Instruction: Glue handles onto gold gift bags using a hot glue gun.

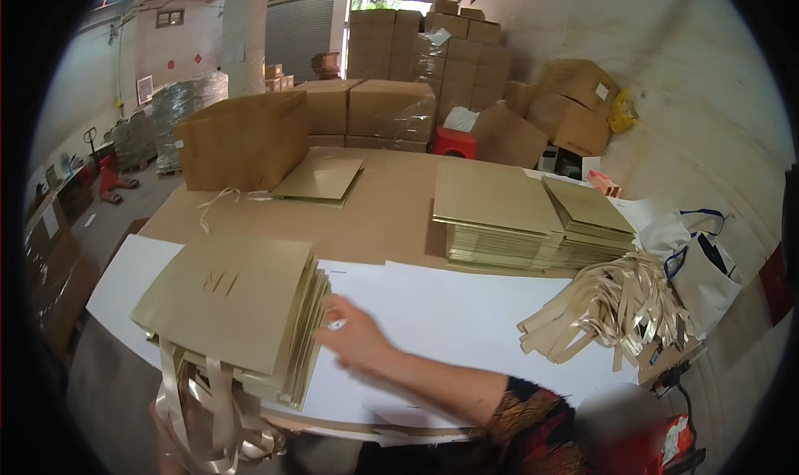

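Note:
A stack of flat gold paper bags (225,300) lies at the left of the table, its top piece marked with a few short dark strokes. Satin ribbon handles (215,400) hang from its near edge. My right hand (352,338) is at the stack's right side, fingers curled close to the layered edges; whether it grips any is unclear. Something small and white with a mark sits at its fingers. Of my left hand, only a sliver of skin (165,440) shows low at the left, behind the ribbons; its fingers are hidden.
More flat gold stacks (499,194) stand at the back right, beside a heap of cream ribbons (605,306) and a white cloth bag (711,275). A thin gold pile (324,178) lies near a large cardboard box (243,138). White sheets (449,313) cover the table's near part.

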{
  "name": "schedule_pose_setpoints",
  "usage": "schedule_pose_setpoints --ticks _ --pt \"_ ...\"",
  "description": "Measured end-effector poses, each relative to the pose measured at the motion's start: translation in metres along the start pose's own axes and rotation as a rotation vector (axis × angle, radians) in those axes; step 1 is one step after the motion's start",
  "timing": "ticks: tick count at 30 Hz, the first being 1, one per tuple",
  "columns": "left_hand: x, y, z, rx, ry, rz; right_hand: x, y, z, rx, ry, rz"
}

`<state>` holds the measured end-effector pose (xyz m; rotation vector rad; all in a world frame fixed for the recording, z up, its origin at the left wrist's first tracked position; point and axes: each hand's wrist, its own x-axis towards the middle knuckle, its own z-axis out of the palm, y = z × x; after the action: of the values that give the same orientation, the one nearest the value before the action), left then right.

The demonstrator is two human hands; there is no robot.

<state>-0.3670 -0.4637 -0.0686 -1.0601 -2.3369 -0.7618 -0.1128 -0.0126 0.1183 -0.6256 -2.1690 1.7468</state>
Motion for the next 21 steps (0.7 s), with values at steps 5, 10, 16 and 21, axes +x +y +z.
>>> schedule_pose_setpoints --ticks 5,10,16,21 --pt "0.008 -0.019 0.015 -0.421 0.180 -0.371 0.058 0.059 -0.205 -1.193 0.794 -0.145" --pt "0.009 -0.020 -0.007 -0.625 0.362 -0.608 0.050 0.090 -0.319 -1.443 0.839 0.081" --pt "0.013 -0.002 -0.071 -0.454 0.770 -0.585 0.040 0.106 -0.372 -1.458 0.869 0.018" --pt "0.058 0.058 -0.110 -0.340 1.040 -0.544 -0.017 0.017 -0.383 -1.521 1.055 -0.741"
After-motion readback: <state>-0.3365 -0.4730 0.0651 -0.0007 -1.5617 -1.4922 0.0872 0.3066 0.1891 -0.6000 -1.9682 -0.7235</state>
